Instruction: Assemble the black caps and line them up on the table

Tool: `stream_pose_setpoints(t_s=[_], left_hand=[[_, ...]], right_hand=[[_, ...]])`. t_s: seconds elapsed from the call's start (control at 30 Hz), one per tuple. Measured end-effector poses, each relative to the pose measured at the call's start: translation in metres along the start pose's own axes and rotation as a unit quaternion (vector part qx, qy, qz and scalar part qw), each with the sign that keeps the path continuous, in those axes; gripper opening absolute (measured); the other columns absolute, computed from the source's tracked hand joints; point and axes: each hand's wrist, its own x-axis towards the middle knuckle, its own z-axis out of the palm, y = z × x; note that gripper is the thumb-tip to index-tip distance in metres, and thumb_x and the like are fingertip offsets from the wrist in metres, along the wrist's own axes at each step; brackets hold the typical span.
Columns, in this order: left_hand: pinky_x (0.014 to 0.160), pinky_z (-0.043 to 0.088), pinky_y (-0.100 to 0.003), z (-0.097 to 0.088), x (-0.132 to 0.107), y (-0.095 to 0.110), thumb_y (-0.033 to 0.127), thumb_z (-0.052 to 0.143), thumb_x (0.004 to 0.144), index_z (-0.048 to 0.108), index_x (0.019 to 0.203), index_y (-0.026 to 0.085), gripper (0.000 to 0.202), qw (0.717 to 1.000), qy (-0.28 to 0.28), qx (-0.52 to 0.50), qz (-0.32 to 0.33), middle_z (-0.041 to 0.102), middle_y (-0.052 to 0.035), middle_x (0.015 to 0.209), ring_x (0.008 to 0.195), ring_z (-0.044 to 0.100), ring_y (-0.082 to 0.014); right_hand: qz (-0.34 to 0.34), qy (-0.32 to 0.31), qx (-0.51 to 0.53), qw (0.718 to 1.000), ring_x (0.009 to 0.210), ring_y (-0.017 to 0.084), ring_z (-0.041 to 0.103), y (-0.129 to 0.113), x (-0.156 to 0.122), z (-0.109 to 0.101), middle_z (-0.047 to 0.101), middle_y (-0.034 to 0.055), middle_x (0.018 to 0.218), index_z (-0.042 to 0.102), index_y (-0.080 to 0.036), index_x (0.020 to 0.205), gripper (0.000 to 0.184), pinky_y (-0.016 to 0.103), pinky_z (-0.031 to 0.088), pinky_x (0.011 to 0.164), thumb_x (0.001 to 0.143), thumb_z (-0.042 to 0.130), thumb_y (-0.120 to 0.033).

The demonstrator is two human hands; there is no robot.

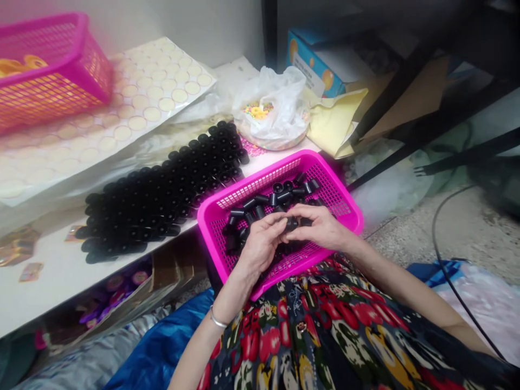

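Note:
Over the pink plastic basket, my left hand and my right hand meet with fingertips pinched together. Between them shows a small black cylindrical piece, partly covered by the fingers. Loose black pieces of the same sort lie jumbled in the basket below, some hidden by my hands. To the left, a dense block of upright black cylinders stands in rows on the white table.
A second pink basket with yellow pieces rests on a sheet of round stickers. Behind my basket are a plastic bag on a tub of coloured bits, yellow paper and a blue box. Dark bars cross the right side.

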Motion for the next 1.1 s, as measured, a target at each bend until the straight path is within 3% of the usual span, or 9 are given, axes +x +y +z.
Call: stream_pose_setpoints(t_s=[0.1, 0.2, 0.27, 0.47, 0.8, 0.97, 1.03, 1.1], left_hand=[[0.057, 0.049, -0.018, 0.001, -0.003, 0.002, 0.021, 0.078, 0.063, 0.068, 0.087, 0.011, 0.027, 0.999, 0.036, -0.025, 0.014, 0.068, -0.0026, 0.077, 0.059, 0.061, -0.0079], [0.056, 0.049, -0.018, 0.004, -0.004, -0.001, 0.020, 0.079, 0.062, 0.066, 0.087, 0.012, 0.029, 0.998, 0.052, -0.030, 0.033, 0.067, -0.0011, 0.075, 0.059, 0.063, -0.0086], [0.055, 0.049, -0.018, 0.009, -0.003, -0.004, 0.021, 0.079, 0.062, 0.066, 0.088, 0.011, 0.031, 0.998, 0.049, -0.022, 0.044, 0.067, -0.0008, 0.072, 0.057, 0.063, -0.0088], [0.055, 0.050, -0.019, 0.017, -0.001, -0.013, 0.022, 0.079, 0.062, 0.065, 0.087, 0.010, 0.031, 0.996, 0.054, 0.004, 0.066, 0.067, -0.0011, 0.067, 0.054, 0.062, -0.0088], [0.056, 0.051, -0.021, 0.015, -0.001, -0.017, 0.022, 0.081, 0.059, 0.065, 0.084, 0.011, 0.032, 0.995, 0.077, 0.004, 0.059, 0.067, 0.0000, 0.065, 0.052, 0.062, -0.0089], [0.057, 0.051, -0.022, 0.016, 0.000, -0.021, 0.024, 0.079, 0.062, 0.068, 0.089, 0.012, 0.031, 0.993, 0.077, 0.048, 0.078, 0.068, -0.0005, 0.069, 0.054, 0.061, -0.0093], [0.063, 0.052, -0.024, 0.017, 0.000, -0.022, 0.026, 0.076, 0.067, 0.069, 0.098, 0.014, 0.034, 0.984, 0.082, 0.116, 0.103, 0.070, -0.0017, 0.076, 0.061, 0.062, -0.0113], [0.075, 0.053, -0.029, 0.017, -0.002, -0.020, 0.026, 0.073, 0.070, 0.067, 0.108, 0.018, 0.039, 0.957, 0.094, 0.217, 0.166, 0.072, -0.0038, 0.092, 0.078, 0.065, -0.0161]], right_hand=[[0.029, 0.078, 0.131, 0.988, 0.067, 0.011, 0.057, 0.003, 0.003, 0.004, 0.063, -0.0010, 0.079, 0.069, -0.020, 0.087, 0.025, 0.026, 0.049, 0.066, 0.067, 0.076, -0.033], [0.050, 0.168, 0.300, 0.938, 0.070, 0.011, 0.061, 0.006, 0.008, 0.008, 0.068, 0.0024, 0.088, 0.067, -0.020, 0.085, 0.027, 0.029, 0.052, 0.072, 0.075, 0.067, -0.045], [0.051, 0.189, 0.338, 0.921, 0.077, 0.013, 0.062, 0.008, 0.011, 0.011, 0.068, 0.0042, 0.093, 0.066, -0.020, 0.083, 0.031, 0.031, 0.053, 0.077, 0.078, 0.063, -0.050], [0.043, 0.230, 0.321, 0.918, 0.072, 0.014, 0.058, 0.014, 0.012, 0.016, 0.065, 0.0047, 0.085, 0.060, -0.019, 0.071, 0.035, 0.031, 0.052, 0.071, 0.080, 0.059, -0.053], [0.010, 0.267, 0.232, 0.935, 0.068, 0.014, 0.056, 0.016, 0.012, 0.021, 0.061, 0.0042, 0.082, 0.054, -0.020, 0.073, 0.036, 0.030, 0.049, 0.065, 0.080, 0.055, -0.056], [0.016, 0.235, 0.174, 0.956, 0.075, 0.016, 0.060, 0.018, 0.007, 0.025, 0.063, 0.0058, 0.091, 0.057, -0.020, 0.082, 0.033, 0.029, 0.050, 0.066, 0.084, 0.052, -0.053], [0.026, 0.192, 0.131, 0.972, 0.088, 0.018, 0.061, 0.020, 0.004, 0.028, 0.063, 0.0077, 0.103, 0.058, -0.021, 0.097, 0.039, 0.031, 0.052, 0.075, 0.086, 0.046, -0.056], [0.027, 0.129, 0.106, 0.986, 0.107, 0.020, 0.058, 0.024, 0.001, 0.029, 0.059, 0.0097, 0.118, 0.052, -0.022, 0.117, 0.052, 0.035, 0.047, 0.092, 0.089, 0.034, -0.061]])
